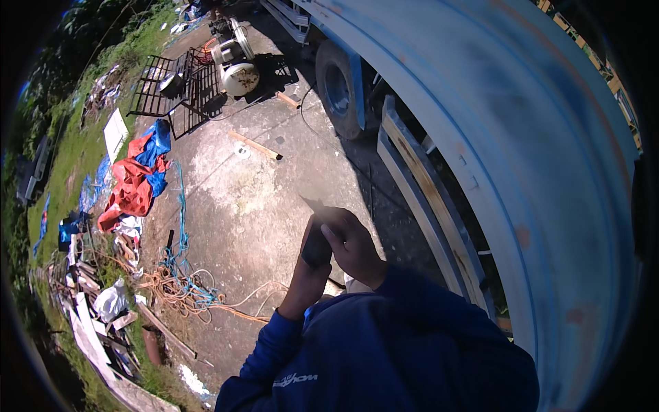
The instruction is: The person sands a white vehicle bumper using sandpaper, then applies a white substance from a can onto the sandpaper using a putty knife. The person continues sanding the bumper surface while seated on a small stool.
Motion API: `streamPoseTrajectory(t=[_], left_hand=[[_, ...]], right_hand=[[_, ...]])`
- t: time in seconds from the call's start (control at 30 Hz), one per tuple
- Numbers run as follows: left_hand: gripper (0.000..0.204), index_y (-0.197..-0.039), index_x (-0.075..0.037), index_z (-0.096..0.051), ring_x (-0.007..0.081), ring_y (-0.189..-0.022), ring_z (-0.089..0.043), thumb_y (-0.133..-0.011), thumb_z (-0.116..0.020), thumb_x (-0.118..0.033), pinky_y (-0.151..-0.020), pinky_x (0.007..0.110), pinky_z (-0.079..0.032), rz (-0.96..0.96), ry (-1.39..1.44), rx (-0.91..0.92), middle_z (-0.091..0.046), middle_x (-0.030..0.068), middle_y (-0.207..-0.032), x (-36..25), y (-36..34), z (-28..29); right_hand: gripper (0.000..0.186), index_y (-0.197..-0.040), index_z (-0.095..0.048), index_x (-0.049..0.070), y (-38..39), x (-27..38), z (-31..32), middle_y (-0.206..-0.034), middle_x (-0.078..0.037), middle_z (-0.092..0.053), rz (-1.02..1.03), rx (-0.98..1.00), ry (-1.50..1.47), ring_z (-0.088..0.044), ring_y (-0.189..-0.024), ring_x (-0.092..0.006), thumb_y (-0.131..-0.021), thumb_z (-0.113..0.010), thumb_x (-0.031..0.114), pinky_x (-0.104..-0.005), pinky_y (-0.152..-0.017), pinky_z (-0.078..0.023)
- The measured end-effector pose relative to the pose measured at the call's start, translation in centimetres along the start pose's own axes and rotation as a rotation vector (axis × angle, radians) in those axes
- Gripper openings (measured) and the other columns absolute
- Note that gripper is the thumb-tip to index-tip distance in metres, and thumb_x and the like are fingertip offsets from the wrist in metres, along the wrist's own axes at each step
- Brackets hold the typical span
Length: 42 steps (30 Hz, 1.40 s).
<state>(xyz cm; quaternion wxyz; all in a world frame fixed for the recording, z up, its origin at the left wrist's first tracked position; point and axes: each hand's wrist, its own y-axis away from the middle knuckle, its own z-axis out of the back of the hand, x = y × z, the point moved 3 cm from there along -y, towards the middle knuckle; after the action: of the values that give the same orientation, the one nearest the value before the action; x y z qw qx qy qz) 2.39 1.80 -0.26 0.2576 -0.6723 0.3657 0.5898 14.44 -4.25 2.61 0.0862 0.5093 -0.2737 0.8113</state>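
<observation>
In front of my body my two hands are together, low in the middle of the view. A dark, flat-sided piece [316, 248] sits between them; its kind is hard to make out. My left hand [312, 278] holds it from below and the left, with the fingers mostly hidden. My right hand [355, 248] is closed over its upper end, thumb laid against it. A thin dark tip [310, 202] sticks out past the fingers, blurred by a grey haze. Both sleeves are dark blue.
A large blue-grey painted vehicle panel [549, 172] curves along the right, with a wheel [336, 89] beyond. On the concrete lie tangled ropes [189, 288], a red and blue tarp [134, 182] and a wooden stick [255, 145]. Farther stand an air compressor [240, 77] and a metal rack [154, 86].
</observation>
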Motion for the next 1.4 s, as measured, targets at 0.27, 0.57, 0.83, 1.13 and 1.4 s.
streamPoseTrajectory(t=[0.27,0.57,0.83,1.13,1.4], left_hand=[[0.059,-0.147,0.0,-0.042,0.0236,-0.131,-0.054,-0.091,-0.058,-0.006,-0.113,0.039,-0.041,0.176,0.24,0.003,-0.057,0.013,-0.14,0.3,2.4,1.5],[0.046,-0.136,0.007,-0.047,0.03,-0.116,-0.065,-0.099,-0.059,-0.019,-0.101,0.043,-0.053,0.238,0.771,-0.246,-0.06,0.0207,-0.129,-2.1,1.5,5.3],[0.051,-0.14,0.005,-0.043,0.0235,-0.107,-0.066,-0.095,-0.064,-0.011,-0.092,0.036,-0.056,0.165,0.298,-0.173,-0.062,0.0162,-0.124,-1.4,1.4,5.9],[0.056,-0.156,-0.002,-0.028,0.0264,-0.145,-0.033,-0.103,-0.043,-0.015,-0.119,0.04,-0.027,-0.106,0.029,0.041,-0.037,0.02,-0.154,0.3,0.9,-0.4],[0.042,-0.136,-0.001,-0.052,0.0209,-0.12,-0.059,-0.094,-0.052,-0.001,-0.101,0.034,-0.049,-0.181,-0.292,0.023,-0.06,0.0121,-0.129,-0.4,1.7,-0.2]], right_hand=[[0.028,-0.127,-0.06,0.0,-4.3,-4.9,1.4,-0.114,-0.016,-0.065,-0.342,-0.082,-0.186,-0.066,-0.102,-0.0317,-0.101,-0.054,0.009,-0.035,-0.092,-0.05],[0.044,-0.142,-0.052,0.003,1.6,3.9,4.9,-0.138,-0.018,-0.057,0.212,0.088,0.031,-0.055,-0.127,-0.0303,-0.098,-0.05,0.0,-0.0414,-0.106,-0.044],[0.035,-0.135,-0.056,0.003,0.3,1.9,6.0,-0.132,-0.017,-0.059,-0.325,0.013,-0.272,-0.053,-0.129,-0.0263,-0.102,-0.052,0.012,-0.0384,-0.107,-0.042],[0.036,-0.139,-0.052,-0.001,1.8,3.0,2.9,-0.135,-0.016,-0.058,-0.365,0.026,-0.453,-0.06,-0.121,-0.0231,-0.104,-0.053,0.009,-0.0334,-0.103,-0.047],[0.053,-0.139,-0.056,0.005,-0.4,3.9,3.6,-0.14,-0.014,-0.058,0.281,0.158,0.277,-0.062,-0.121,-0.0317,-0.086,-0.066,0.006,-0.0384,-0.096,-0.056]])
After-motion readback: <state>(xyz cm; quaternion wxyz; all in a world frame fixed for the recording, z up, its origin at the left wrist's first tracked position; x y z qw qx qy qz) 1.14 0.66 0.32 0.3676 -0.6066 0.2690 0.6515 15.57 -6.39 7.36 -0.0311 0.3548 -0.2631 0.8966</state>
